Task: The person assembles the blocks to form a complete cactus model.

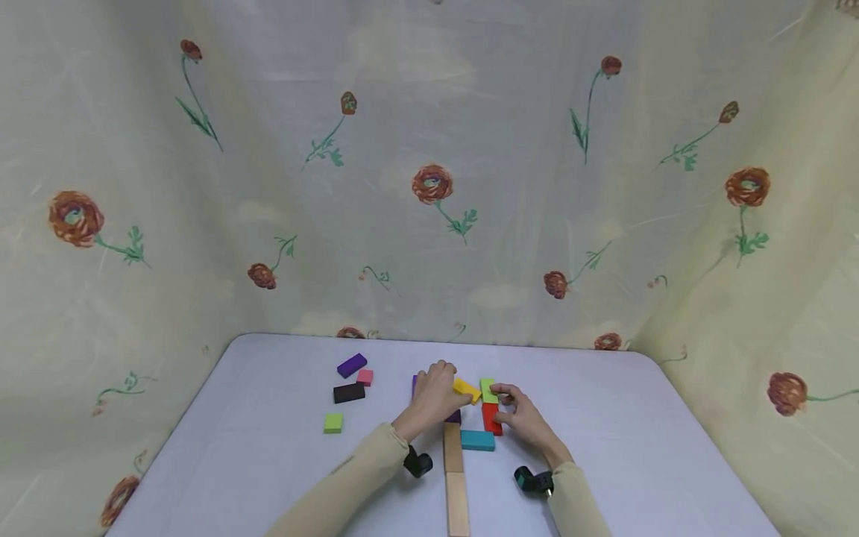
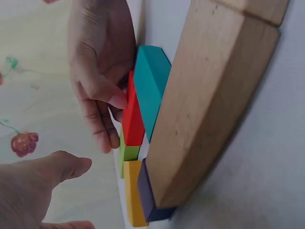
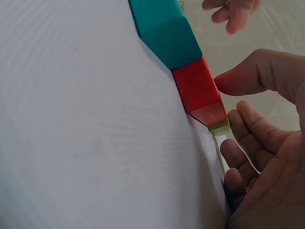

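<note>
My left hand hovers over the row of blocks, thumb and fingers spread apart, nothing seen between them in the left wrist view. Just beyond its thumb lies a yellow block; a dark purple block sits beside the yellow one and is partly covered in the head view. My right hand is at the right side of the blocks, its thumb at the red block and a fingertip at the light green block. A teal block lies against the near end of the red one.
Two wooden planks run end to end toward the near edge of the white table. To the left lie a purple block, a pink block, a black block and a green square block. Flowered cloth hangs behind.
</note>
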`<state>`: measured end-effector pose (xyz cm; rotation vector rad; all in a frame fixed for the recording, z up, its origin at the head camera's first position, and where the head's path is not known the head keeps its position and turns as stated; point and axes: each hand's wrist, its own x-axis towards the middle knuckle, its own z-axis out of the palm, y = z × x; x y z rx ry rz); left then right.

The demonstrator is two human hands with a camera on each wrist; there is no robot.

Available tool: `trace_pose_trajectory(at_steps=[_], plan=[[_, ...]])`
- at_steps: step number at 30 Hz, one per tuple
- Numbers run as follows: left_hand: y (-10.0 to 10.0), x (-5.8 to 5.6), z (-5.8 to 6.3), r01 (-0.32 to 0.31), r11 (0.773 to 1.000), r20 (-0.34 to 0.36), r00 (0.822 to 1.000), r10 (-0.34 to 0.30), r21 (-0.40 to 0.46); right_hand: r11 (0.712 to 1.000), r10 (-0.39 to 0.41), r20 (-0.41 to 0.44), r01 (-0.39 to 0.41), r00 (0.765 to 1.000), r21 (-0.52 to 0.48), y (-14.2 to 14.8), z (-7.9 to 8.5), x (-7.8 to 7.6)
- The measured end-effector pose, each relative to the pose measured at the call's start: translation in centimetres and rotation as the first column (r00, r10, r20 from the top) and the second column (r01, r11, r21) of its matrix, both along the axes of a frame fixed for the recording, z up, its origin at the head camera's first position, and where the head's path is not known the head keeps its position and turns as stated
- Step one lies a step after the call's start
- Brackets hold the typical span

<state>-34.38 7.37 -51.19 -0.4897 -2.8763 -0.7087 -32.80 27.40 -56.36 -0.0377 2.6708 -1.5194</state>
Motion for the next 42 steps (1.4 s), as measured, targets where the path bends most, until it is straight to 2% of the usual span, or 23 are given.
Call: trace_pose_trajectory(at_steps=[6,16,21,26,29,36,42], plan=[[1.2,-0.5,-0.9,-0.030,0.999,0.025,0.999,0.031,-0.044,1.000,0.000,0.006,0.000,1.000,0.000,-0.1,0.0,0.0],[1.7,-1.4,-2.0,-0.090,0.995,0.042,0.995,0.092,-0.049,1.000,-0.023,0.022,0.023,0.999,0.011,-0.6,-0.1,-0.1],[1.7,-1.7,-2.2,-0.096,0.994,0.043,0.994,0.098,-0.042,1.000,-0.023,0.023,0.022,0.999,0.012,-0.6,-0.2,-0.1],[1.9,-2.0,-2.3,-0.093,0.993,0.064,0.993,0.098,-0.074,1.000,-0.017,0.018,0.016,1.000,0.008,-0.5,-0.2,0.0],[1.6,-2.2,-2.1,-0.067,0.994,0.100,0.992,0.075,-0.081,1.000,-0.016,0.016,0.016,1.000,0.004,-0.5,-0.3,0.1],[0.3,-3.1,-1.5,0.030,0.992,0.129,0.992,-0.014,-0.124,1.000,-0.022,0.029,0.022,0.999,0.010,-0.4,0.0,0.3],[-0.5,-4.0,-1.0,0.113,0.989,0.229,0.969,-0.089,-0.096,1.000,-0.023,0.034,0.023,0.999,0.007,-0.3,0.4,0.4]])
